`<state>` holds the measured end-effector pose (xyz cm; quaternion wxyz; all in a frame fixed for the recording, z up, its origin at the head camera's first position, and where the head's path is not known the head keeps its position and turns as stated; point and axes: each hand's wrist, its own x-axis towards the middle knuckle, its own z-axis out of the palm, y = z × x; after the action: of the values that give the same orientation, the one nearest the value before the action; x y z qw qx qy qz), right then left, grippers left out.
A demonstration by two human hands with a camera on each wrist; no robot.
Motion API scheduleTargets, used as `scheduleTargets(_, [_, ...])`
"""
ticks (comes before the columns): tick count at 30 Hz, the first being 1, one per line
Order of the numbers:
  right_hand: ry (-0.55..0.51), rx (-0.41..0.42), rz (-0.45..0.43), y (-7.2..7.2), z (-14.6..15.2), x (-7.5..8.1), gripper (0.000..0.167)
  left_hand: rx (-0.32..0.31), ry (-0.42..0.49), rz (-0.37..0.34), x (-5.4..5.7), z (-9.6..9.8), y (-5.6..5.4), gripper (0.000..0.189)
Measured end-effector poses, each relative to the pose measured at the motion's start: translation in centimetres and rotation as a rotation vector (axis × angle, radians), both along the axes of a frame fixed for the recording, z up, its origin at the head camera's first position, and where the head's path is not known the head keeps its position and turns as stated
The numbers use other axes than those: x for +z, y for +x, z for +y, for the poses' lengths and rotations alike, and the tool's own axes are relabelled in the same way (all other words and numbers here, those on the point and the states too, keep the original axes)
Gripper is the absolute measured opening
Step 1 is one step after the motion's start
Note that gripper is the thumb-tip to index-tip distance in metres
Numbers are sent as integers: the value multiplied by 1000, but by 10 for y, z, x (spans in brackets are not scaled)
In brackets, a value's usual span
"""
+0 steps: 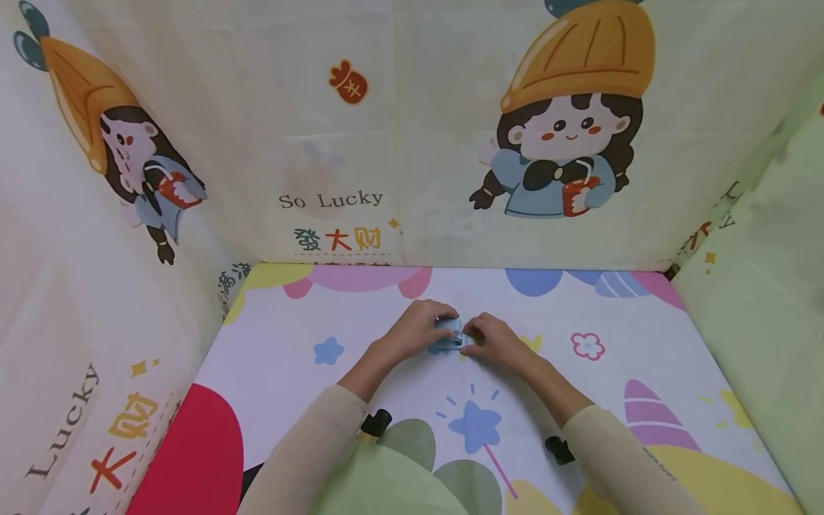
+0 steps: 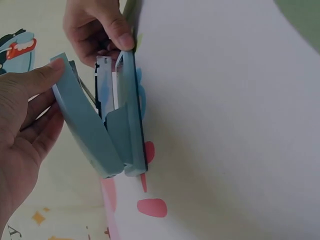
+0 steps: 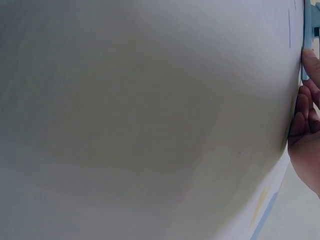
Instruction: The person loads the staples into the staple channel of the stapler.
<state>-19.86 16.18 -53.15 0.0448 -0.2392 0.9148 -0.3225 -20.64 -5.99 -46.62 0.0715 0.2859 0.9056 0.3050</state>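
Note:
A light blue stapler [image 2: 131,115] stands on the table with its top cover [image 2: 82,115] swung up from the base. Between cover and base, the metal staple channel [image 2: 104,85] shows in the left wrist view. My left hand [image 1: 418,330] grips the raised end of the cover, thumb on one side and fingers on the other. At the front end of the base, my right hand [image 1: 497,343] pinches the tip, with the thumb on its edge. The right wrist view catches only part of this hand [image 3: 307,125] at the right edge.
The table is covered with a white printed cloth [image 1: 290,386] bearing stars, flowers and colored shapes. Cream printed fabric walls [image 1: 444,157] rise behind it and on both sides. Black wrist devices [image 1: 376,423] sit at both sleeves.

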Motion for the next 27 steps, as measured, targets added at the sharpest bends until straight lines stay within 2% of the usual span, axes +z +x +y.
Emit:
scheduleTargets(5, [-18, 4, 26, -1, 2, 1, 33, -49, -19, 36, -2, 2, -1, 31])
scheduleTargets(11, [-29, 5, -40, -1, 4, 2, 34, -69, -43, 36, -8, 2, -1, 29])
scheduleTargets(17, [-19, -8, -51, 0, 4, 5, 33, -52, -60, 44, -9, -1, 0, 26])
scheduleTargets(27, [-34, -3, -47, 0, 1, 4, 32, -26, -32, 32, -16, -7, 1, 24])
